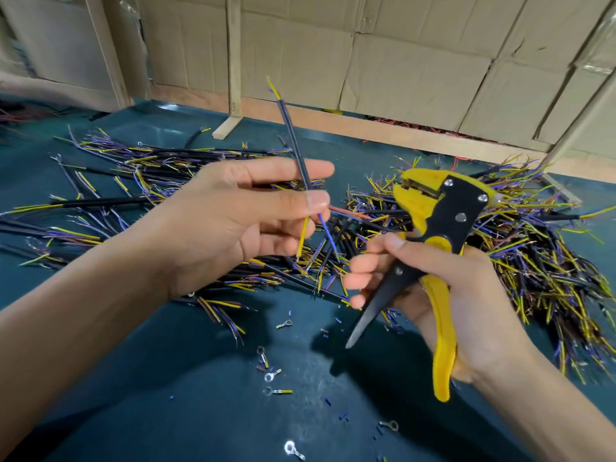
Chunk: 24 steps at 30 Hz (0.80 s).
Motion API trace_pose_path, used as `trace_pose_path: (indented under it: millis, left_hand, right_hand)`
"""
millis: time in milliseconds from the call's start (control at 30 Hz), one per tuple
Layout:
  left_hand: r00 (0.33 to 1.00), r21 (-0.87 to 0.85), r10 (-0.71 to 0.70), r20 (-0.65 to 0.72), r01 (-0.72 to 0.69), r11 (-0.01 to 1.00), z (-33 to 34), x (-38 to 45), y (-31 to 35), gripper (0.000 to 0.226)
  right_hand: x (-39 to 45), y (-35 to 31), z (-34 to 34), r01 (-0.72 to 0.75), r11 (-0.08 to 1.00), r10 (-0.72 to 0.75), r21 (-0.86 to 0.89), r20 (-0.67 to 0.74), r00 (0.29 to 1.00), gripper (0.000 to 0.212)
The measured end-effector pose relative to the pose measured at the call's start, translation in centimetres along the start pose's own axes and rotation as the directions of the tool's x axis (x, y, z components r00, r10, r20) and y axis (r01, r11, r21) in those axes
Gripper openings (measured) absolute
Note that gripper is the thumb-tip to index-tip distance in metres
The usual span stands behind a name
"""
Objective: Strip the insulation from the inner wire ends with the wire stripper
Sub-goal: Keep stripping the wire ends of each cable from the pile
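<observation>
My left hand (233, 215) pinches a short black cable (293, 135) between thumb and fingers, holding it nearly upright above the table. Its lower end fans into a yellow inner wire (302, 236) and a blue inner wire (328, 235); yellow and blue ends also stick out at the top. My right hand (443, 295) grips the handles of a yellow and black wire stripper (436, 221), whose jaws point up and left. The jaws sit a short way to the right of the cable and do not touch it.
A heap of cut black cables (500, 255) with yellow and blue ends lies on the dark green table (200, 411) at right, another spread (150, 168) at left. Loose ring terminals (271, 375) and bits of insulation lie near me. Cardboard panels (400, 61) and wooden battens stand behind.
</observation>
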<state>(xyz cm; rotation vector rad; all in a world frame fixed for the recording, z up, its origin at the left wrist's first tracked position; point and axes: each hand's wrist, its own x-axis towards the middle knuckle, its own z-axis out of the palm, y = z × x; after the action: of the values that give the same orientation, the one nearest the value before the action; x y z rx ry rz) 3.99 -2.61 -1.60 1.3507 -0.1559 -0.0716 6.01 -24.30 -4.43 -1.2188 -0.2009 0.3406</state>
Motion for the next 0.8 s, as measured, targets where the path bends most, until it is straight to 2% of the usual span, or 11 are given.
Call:
trace_pose_path:
  millis: [100, 167, 267, 367, 600, 700, 800]
  left_hand:
    - [0.998, -0.053, 0.053, -0.035, -0.054, 0.997, 0.0, 0.1, 0.2, 0.042]
    - [0.997, -0.074, 0.063, -0.038, -0.066, 0.995, 0.2, 0.1, 0.3, 0.041]
    - [0.998, -0.085, 0.061, -0.020, -0.063, 0.994, 0.4, 0.0, 0.1, 0.043]
    - [0.998, -0.092, 0.056, -0.006, -0.056, 0.994, 0.8, -0.2, -0.1, 0.044]
    - [1.000, -0.159, 0.002, -0.011, -0.004, 0.987, 1.4, -0.2, -0.3, 0.049]
    - [1.000, -0.188, -0.014, -0.001, 0.014, 0.982, 1.4, -0.2, -0.2, 0.048]
    - [1.000, -0.197, -0.029, 0.009, 0.030, 0.980, 1.3, -0.2, -0.2, 0.046]
  right_hand:
    - [0.0, 0.2, 0.0, -0.062, 0.987, 0.071, -0.147, 0.059, 0.996, 0.007]
    - [-0.2, 0.6, -0.4, 0.020, 0.978, 0.005, -0.209, 0.116, 0.993, 0.014]
    - [-0.9, 0.9, -0.5, 0.171, 0.972, -0.136, -0.161, 0.205, 0.969, 0.034]
    - [-1.0, 1.2, -0.5, 0.204, 0.967, -0.160, -0.151, 0.258, 0.953, 0.032]
    - [-0.9, 1.0, -0.1, 0.199, 0.960, -0.147, -0.198, 0.247, 0.958, 0.029]
    - [-0.8, 1.1, -0.3, 0.197, 0.959, -0.141, -0.204, 0.261, 0.955, 0.019]
    - [-0.6, 0.9, -0.2, 0.175, 0.963, -0.117, -0.203, 0.268, 0.956, 0.018]
